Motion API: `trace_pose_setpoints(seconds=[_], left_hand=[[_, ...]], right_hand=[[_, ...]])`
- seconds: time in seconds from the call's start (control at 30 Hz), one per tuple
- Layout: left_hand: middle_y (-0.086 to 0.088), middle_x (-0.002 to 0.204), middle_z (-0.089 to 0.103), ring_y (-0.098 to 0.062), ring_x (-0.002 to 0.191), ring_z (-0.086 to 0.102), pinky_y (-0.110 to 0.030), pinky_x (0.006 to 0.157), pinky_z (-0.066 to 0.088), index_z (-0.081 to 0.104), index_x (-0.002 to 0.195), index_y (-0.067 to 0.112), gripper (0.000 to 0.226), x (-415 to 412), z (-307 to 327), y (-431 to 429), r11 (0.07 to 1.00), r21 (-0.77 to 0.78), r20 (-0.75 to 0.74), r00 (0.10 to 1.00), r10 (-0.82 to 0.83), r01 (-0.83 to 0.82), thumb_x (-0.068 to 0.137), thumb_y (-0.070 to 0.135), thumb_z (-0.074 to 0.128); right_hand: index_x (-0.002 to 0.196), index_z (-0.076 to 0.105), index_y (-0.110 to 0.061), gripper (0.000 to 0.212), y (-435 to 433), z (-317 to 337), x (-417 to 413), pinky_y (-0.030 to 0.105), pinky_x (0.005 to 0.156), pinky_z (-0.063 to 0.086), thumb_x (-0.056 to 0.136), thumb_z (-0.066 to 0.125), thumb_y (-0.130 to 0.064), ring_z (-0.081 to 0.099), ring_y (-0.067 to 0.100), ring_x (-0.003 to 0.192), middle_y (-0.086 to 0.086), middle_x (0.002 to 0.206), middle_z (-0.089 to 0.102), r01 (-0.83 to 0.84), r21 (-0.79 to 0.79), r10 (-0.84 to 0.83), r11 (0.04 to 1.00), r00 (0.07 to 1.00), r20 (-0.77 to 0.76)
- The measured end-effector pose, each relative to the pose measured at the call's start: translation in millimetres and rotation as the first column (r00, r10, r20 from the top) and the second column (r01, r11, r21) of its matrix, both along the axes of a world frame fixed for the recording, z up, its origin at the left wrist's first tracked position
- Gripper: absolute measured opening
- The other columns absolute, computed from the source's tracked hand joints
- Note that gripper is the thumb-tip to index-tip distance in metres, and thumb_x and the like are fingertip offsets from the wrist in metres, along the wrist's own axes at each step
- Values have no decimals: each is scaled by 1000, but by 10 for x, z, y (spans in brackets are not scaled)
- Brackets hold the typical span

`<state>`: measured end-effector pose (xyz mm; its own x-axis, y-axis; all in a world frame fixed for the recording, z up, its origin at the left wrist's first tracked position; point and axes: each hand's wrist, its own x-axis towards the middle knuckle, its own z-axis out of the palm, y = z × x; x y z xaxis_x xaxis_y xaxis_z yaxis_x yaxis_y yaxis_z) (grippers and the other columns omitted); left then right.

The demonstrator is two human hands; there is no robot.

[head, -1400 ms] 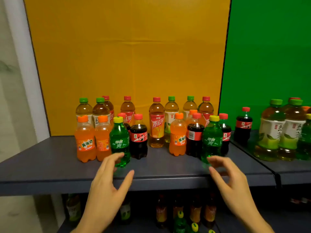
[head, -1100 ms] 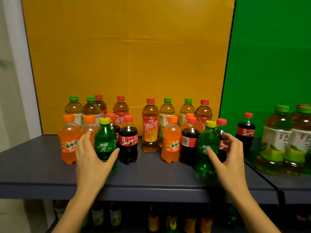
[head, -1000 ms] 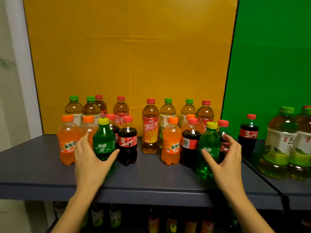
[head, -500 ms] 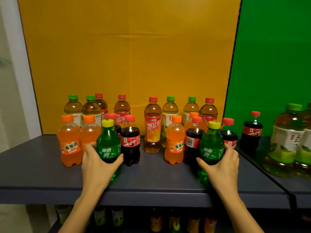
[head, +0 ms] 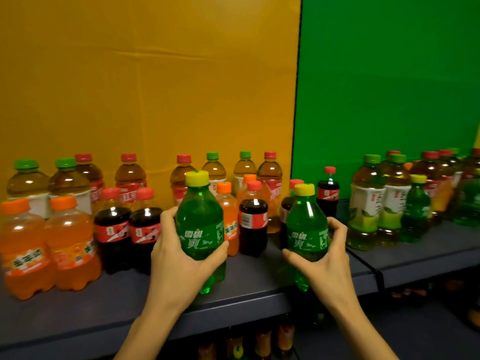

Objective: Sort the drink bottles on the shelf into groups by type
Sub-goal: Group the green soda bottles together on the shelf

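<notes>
My left hand grips a green lemon-lime soda bottle with a yellow cap, held in front of the other bottles near the shelf's front edge. My right hand grips a second green soda bottle of the same kind. Two orange soda bottles stand at the left. Beside them are two cola bottles. Another orange soda and cola stand between my hands. Amber tea bottles with red or green caps line the back.
The dark grey shelf has bare room along its front left. A second shelf section on the right, before a green backdrop, holds large green-tea bottles, a small cola and other bottles. More bottles stand on the lower shelf.
Both hands reached in, closed on the two green soda bottles and brought them forward. The left bottle moved right towards the middle. The view shifted closer and rightward.
</notes>
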<state>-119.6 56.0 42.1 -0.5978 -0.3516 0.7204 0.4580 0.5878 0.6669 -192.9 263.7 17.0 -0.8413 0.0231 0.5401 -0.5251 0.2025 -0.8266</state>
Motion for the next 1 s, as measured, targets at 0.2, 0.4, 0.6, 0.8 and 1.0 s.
trace_pose_setpoints(seconds=[0.2, 0.4, 0.6, 0.8, 1.0], left_hand=[[25, 92, 58, 13, 86, 59, -1, 67, 43, 39, 106, 34, 70, -411, 123, 795, 978, -10, -57, 977, -207, 207, 46, 52, 69], [22, 93, 57, 16, 82, 57, 1, 65, 40, 39, 103, 33, 67, -829, 121, 1834, 944, -15, -58, 942, -329, 329, 48, 41, 77], [19, 95, 58, 19, 82, 56, 2, 64, 40, 39, 108, 27, 72, -1127, -1, 2830, 913, -16, -36, 912, -409, 408, 53, 29, 84], [21, 97, 57, 16, 85, 57, 1, 66, 42, 39, 112, 29, 69, -1486, -36, 3684, 873, -33, 17, 874, -486, 486, 60, 19, 83], [13, 99, 59, 3, 88, 59, -1, 66, 44, 36, 110, 31, 68, -1961, -69, 4475, 842, -27, 51, 842, -537, 539, 61, 22, 82]], right_hand=[[114, 29, -32, 77, 817, 72, -18, 4, 62, 43, 62, 82, -9, 53, -8, 84, -22, 97, 51, 115, -36, -116, 993, 993, -24], [118, 32, -33, 78, 1849, 80, -126, 8, 65, 46, 62, 82, -12, 57, -10, 84, -20, 97, 55, 240, -18, -241, 970, 970, -43], [125, 33, -26, 78, 2797, 44, -282, 22, 71, 48, 64, 81, -14, 56, -3, 90, -20, 99, 52, 338, -14, -338, 941, 940, -51], [120, 32, -31, 75, 3601, 11, -492, 17, 68, 46, 66, 80, -14, 54, -6, 87, -22, 98, 50, 414, -28, -415, 910, 909, -42], [128, 33, -24, 79, 4352, -39, -876, 21, 72, 47, 65, 81, -16, 54, -3, 90, -13, 103, 53, 480, -42, -481, 876, 876, -32]])
